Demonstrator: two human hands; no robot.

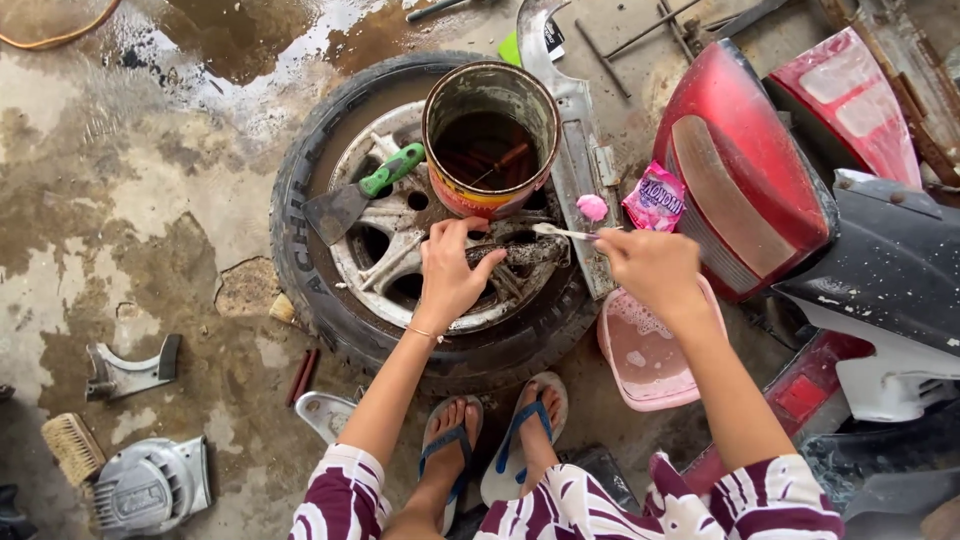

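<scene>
My left hand (447, 278) closes on a dirty part (520, 255) over the wheel (400, 250). My right hand (655, 268) pinches a toothbrush (562, 232). Just above the left hand, a rusty can (490, 135) holds dark liquid. Below the right hand, a pink basin (645, 360) contains foam.

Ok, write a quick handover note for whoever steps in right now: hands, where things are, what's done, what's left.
Left hand grips a dirty dark part lying on the wheel rim.
Right hand holds a small brush against that part.
Rusty can of dark liquid and a green-handled scraper sit on the rim; pink soapy basin is by the right hand.
Done: scrubbing is started.
Left: the part looks grimy.
</scene>
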